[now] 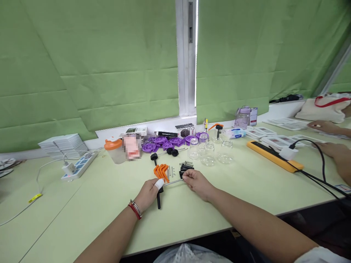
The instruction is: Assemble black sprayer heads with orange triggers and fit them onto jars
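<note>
My left hand [149,193], its thumb wrapped in white, is closed on a black T-shaped part [159,201] whose stem points down toward me. A thin metal rod [173,182] runs from this part to my right hand [196,183], whose fingertips pinch its far end. Just beyond my left hand lie several orange angled pieces [161,171]. Small metal pins [170,171] are laid out beside them. Close behind my right fingers is a group of black pieces [187,167], with metal springs [187,163] behind it. My fingers partly cover the rod's end.
Purple round parts [167,141], glass jars [208,155] and an orange-lidded cup [113,151] stand toward the back. A white power strip [80,166] lies left, an orange one [274,157] right, with cables. Another person's hands [326,128] are at the far right.
</note>
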Demonstrator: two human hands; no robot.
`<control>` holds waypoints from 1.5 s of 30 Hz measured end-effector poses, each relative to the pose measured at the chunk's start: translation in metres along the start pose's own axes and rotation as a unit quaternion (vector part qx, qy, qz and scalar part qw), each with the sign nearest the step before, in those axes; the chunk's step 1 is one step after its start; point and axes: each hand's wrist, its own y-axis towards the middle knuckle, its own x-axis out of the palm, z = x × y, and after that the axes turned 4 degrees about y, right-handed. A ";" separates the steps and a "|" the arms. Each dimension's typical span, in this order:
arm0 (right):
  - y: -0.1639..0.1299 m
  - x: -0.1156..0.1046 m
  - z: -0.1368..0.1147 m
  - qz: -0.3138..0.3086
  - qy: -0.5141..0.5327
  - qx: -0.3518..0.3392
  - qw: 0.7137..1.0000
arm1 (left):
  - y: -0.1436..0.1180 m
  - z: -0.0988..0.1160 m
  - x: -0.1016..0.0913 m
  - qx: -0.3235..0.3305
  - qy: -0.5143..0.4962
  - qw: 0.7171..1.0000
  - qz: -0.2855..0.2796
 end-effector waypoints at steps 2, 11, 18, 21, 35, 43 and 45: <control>0.000 0.000 0.000 0.002 -0.008 -0.002 1.000 | -0.001 0.000 0.000 0.009 0.007 1.000 -0.010; -0.001 -0.001 -0.002 -0.004 -0.005 0.007 1.000 | 0.000 0.000 -0.002 0.017 0.023 1.000 -0.013; -0.001 -0.001 -0.002 -0.007 -0.009 0.006 1.000 | 0.000 -0.001 -0.002 0.009 0.016 1.000 -0.015; -0.001 -0.001 -0.002 -0.013 -0.006 0.005 1.000 | 0.000 -0.001 -0.002 0.010 0.015 1.000 -0.014; -0.001 -0.002 -0.001 -0.015 -0.036 0.004 0.999 | 0.002 -0.002 -0.003 0.008 0.019 1.000 -0.013; 0.000 -0.003 0.001 -0.008 -0.086 -0.010 0.996 | 0.002 -0.005 -0.003 0.009 0.026 0.999 -0.017; 0.000 -0.003 0.001 -0.008 -0.096 -0.014 0.995 | 0.002 -0.006 -0.003 0.009 0.027 0.999 -0.018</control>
